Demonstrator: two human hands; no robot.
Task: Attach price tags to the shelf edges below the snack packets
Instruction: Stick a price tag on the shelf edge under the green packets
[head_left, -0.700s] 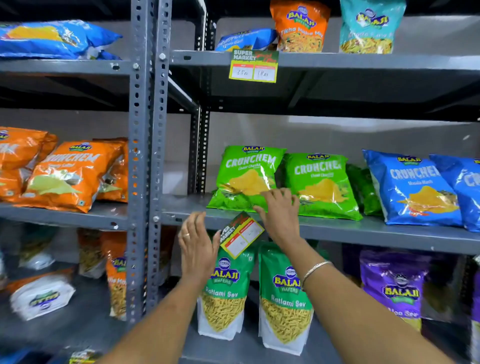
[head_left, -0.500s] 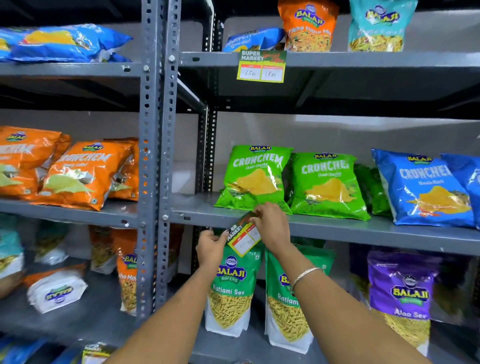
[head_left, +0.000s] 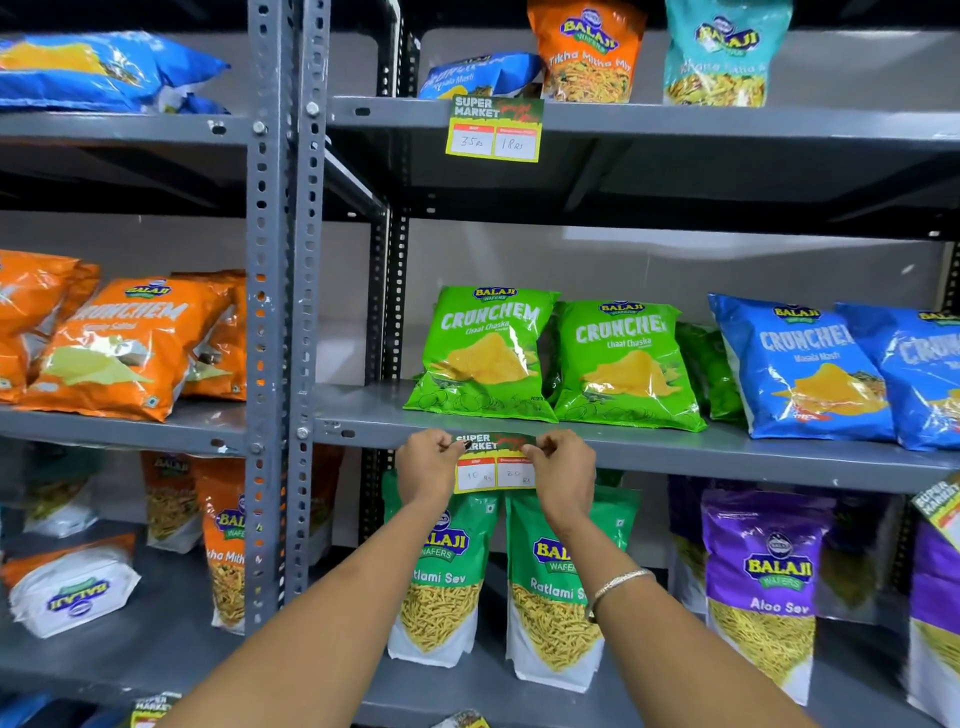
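Observation:
A yellow and green price tag (head_left: 494, 464) lies level against the front edge of the grey middle shelf (head_left: 727, 453), right below two green Crunchem packets (head_left: 485, 353). My left hand (head_left: 427, 464) pinches its upper left corner. My right hand (head_left: 563, 467) pinches its upper right corner. Another price tag (head_left: 493, 128) hangs from the edge of the top shelf (head_left: 727, 123) under a blue packet.
Blue Crunchem packets (head_left: 800, 364) sit to the right on the middle shelf. Orange packets (head_left: 119, 343) fill the left bay behind grey perforated uprights (head_left: 285, 312). Green Ratlami Sev pouches (head_left: 441, 577) and a purple Aloo Sev pouch (head_left: 769, 582) stand below. A further tag (head_left: 943, 506) shows at far right.
The tag was tilted and loose below the shelf in my hands; now it is level against the shelf edge with both hands pinching its top corners.

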